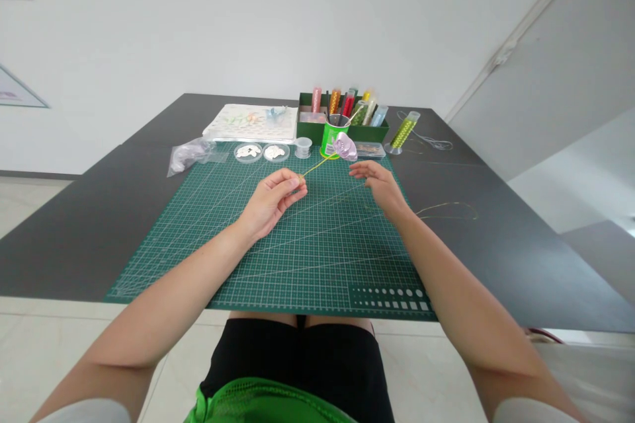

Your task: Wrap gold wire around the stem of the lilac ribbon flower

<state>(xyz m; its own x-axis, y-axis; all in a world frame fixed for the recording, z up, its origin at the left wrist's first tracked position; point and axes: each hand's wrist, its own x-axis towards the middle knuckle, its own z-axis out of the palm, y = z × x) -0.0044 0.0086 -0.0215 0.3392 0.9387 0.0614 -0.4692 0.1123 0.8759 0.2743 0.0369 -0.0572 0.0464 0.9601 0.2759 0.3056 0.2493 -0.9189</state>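
Note:
Between thumb and fingertips, my left hand (278, 196) pinches the lower end of a thin yellow-green stem (317, 166). The stem slants up to the right, with a pale lilac flower (344, 147) at its tip, above the cutting mat. My right hand (380, 185) is just right of and below the flower, apart from it. Its fingers stretch leftward and I see nothing held in them. A fine yellowish thread (449, 203) lies looped on the table beyond my right wrist; whether it reaches the hand is hidden.
A green cutting mat (297, 258) covers the black table (496, 244). Toward the back are a green tin (328, 139) with tools, a dark green box (307, 131) of thread spools, dishes of white pieces (249, 152), a plastic bag (186, 157) and a standing yellow-green spool (404, 132).

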